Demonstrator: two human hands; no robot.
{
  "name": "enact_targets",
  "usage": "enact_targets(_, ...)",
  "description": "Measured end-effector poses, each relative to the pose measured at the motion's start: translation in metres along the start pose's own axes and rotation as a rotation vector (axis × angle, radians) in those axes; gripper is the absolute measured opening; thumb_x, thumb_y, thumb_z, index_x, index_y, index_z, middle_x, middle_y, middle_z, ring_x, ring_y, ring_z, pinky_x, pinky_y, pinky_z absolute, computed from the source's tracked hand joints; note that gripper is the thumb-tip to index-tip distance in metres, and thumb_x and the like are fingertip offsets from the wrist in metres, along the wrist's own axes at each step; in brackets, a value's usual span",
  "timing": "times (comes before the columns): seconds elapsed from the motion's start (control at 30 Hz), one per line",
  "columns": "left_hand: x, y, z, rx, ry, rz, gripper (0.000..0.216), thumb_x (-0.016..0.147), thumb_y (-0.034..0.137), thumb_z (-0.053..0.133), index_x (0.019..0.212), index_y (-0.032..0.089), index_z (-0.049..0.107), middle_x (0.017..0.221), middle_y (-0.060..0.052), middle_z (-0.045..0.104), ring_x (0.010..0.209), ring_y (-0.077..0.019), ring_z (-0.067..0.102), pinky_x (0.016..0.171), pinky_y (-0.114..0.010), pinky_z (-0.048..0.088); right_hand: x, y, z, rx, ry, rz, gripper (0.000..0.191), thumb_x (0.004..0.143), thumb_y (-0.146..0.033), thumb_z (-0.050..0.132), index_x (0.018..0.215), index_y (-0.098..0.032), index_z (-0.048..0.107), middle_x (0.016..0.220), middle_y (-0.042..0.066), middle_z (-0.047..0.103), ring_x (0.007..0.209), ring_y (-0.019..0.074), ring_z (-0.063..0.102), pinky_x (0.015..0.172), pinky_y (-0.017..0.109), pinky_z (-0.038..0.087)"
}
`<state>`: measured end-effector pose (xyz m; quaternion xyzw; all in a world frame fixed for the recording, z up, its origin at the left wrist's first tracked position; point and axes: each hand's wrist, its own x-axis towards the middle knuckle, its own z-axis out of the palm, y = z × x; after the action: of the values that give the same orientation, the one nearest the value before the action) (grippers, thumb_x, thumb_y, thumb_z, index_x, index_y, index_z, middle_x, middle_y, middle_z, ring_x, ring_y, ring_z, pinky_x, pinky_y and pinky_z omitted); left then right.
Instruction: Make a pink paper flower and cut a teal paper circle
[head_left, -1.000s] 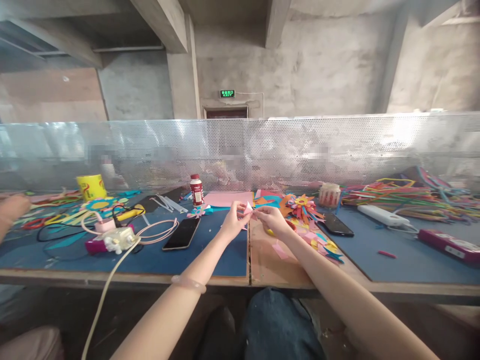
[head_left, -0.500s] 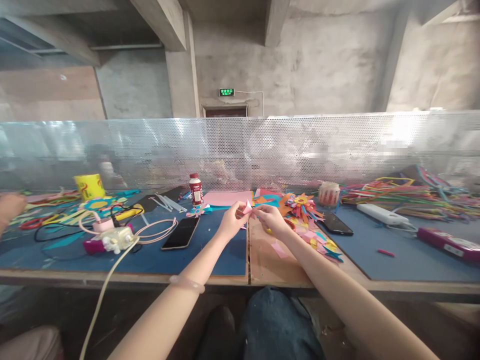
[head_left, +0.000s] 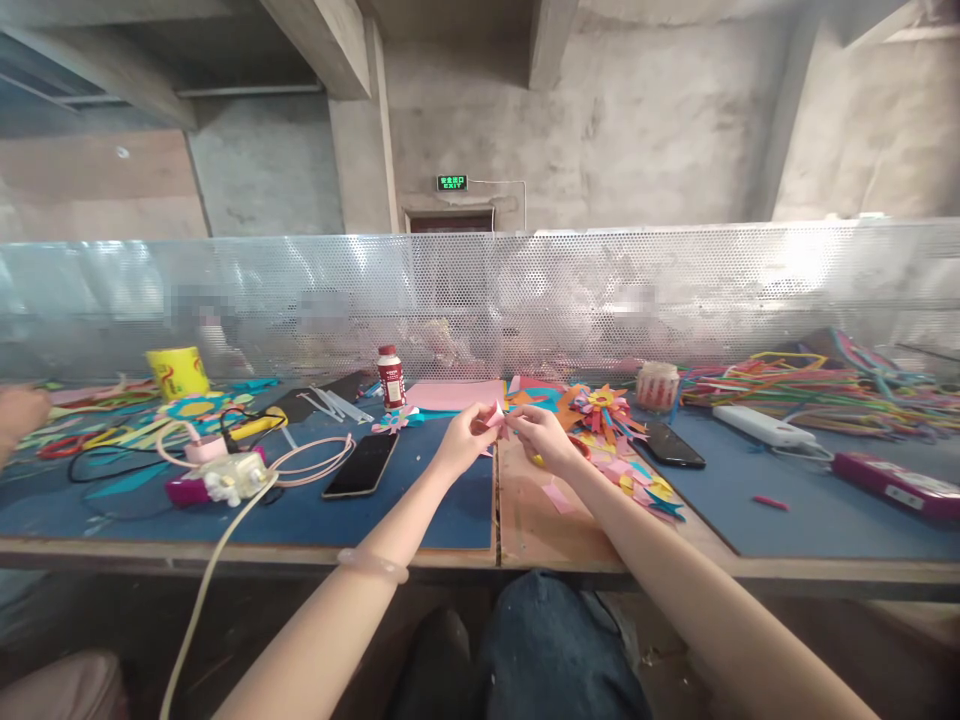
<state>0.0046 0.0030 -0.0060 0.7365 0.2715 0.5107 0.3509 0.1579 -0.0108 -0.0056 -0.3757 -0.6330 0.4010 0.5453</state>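
Observation:
My left hand (head_left: 461,440) and my right hand (head_left: 541,435) meet above the table's middle seam and both pinch a small folded pink paper piece (head_left: 496,414). The fingers of each hand are closed on its edges. Under my right hand lie loose pink paper scraps (head_left: 556,496) on the brown board (head_left: 532,530). A heap of coloured paper flowers and cut shapes (head_left: 607,415) sits just right of my hands.
A black phone (head_left: 361,465) lies left of my hands, a second phone (head_left: 673,446) to the right. A small red bottle (head_left: 390,378), pink sheet (head_left: 454,394), yellow tape roll (head_left: 178,372), white power strip (head_left: 757,426), cables and coloured strips (head_left: 817,385) crowd the blue mat. Another person's hand (head_left: 19,412) is at far left.
My hands and the pink piece have stayed almost in place, with only small finger shifts on the paper.

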Motion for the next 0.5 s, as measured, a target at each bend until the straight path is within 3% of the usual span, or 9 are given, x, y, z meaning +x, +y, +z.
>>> enact_targets(0.33, 0.0013, -0.0004, -0.0021, -0.028, 0.081, -0.017, 0.02, 0.07, 0.026, 0.062, 0.087, 0.015, 0.057, 0.076, -0.001, 0.062, 0.068, -0.0118, 0.06, 0.061, -0.021, 0.048, 0.0007, 0.0021, -0.0004, -0.028, -0.023, -0.002, 0.023, 0.071, -0.04, 0.058, 0.071, -0.017, 0.055, 0.042, -0.011, 0.027, 0.032, 0.0035, 0.02, 0.031, 0.018, 0.013)
enact_targets(0.5, 0.0004, 0.0038, -0.0023, -0.049, 0.08, -0.06, 0.027, 0.074, 0.039, 0.059, 0.088, 0.016, 0.06, 0.077, -0.003, 0.064, 0.069, -0.0138, 0.062, 0.06, -0.022, 0.05, 0.0, 0.0009, 0.0014, -0.055, 0.011, -0.008, 0.023, 0.071, -0.04, 0.057, 0.071, -0.018, 0.052, 0.042, -0.011, 0.029, 0.032, 0.0037, 0.021, 0.032, 0.019, 0.014)
